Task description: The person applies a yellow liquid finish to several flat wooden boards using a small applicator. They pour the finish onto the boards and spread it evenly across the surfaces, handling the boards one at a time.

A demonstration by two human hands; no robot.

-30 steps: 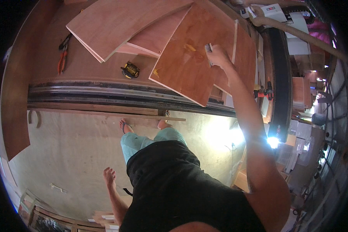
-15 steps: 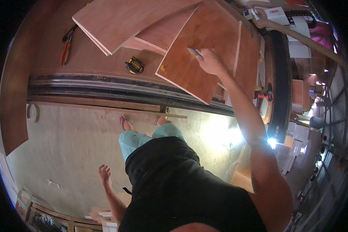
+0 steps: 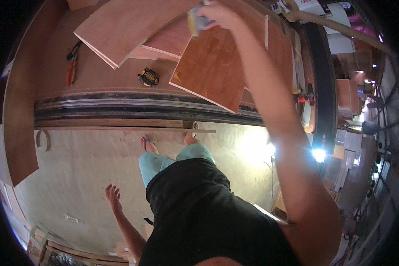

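Note:
My right hand [image 3: 221, 16] is raised over the far side of the bench. It grips a putty knife [image 3: 197, 22], whose grey blade is blurred and has yellowish stuff at its edge. Below it lies a reddish-brown wooden panel [image 3: 210, 68] with a small yellow smear near its left corner. The knife is above the panel's far left edge; whether it touches anything cannot be made out. My left hand [image 3: 113, 197] hangs low at my left side, holding nothing, its fingers loosely apart.
More panels [image 3: 128, 26] overlap on the bench. Red-handled pliers [image 3: 72, 66] and a yellow-and-black tape measure [image 3: 149, 77] lie left of them. A red-and-black cordless drill [image 3: 307, 94] rests at right. Dark rails [image 3: 133, 106] line the bench front, and a tan hose [image 3: 337, 29] crosses the upper right.
My right hand has moved up and left with the putty knife, off the middle of the panel toward its far edge. My left hand still hangs at my side.

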